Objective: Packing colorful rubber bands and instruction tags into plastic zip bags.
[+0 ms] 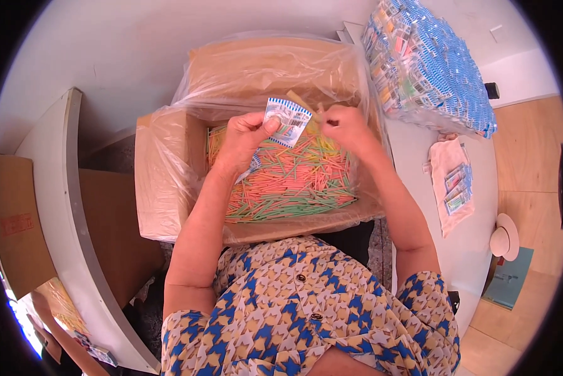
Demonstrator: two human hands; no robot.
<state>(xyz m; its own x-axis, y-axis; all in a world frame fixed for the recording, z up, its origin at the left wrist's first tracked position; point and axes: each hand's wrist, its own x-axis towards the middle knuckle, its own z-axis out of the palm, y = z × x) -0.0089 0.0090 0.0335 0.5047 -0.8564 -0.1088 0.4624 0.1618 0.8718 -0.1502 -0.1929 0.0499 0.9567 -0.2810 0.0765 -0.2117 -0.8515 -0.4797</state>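
Note:
My left hand (249,135) pinches a small packet (288,122) between thumb and fingers. The packet is white and clear with blue-striped ends and a barcode, held tilted above an open carton (162,182). Part of a second blue-and-white packet (251,166) shows below the left palm. My right hand (344,128) is closed just right of the packet, fingertips pinched; what they hold is too small to make out. A tan strip (301,102) shows between the packet and those fingers. Beneath both hands, many thin pink, green and yellow sticks (288,178) fill the carton, which has a clear plastic liner.
A big bag of blue-and-white packets (429,75) stands on the white table (419,169) at right. Nearby, several packets (458,188) lie on a pink cloth (443,160). A white panel (74,188) stands left. Another person's arm (65,326) reaches in at lower left.

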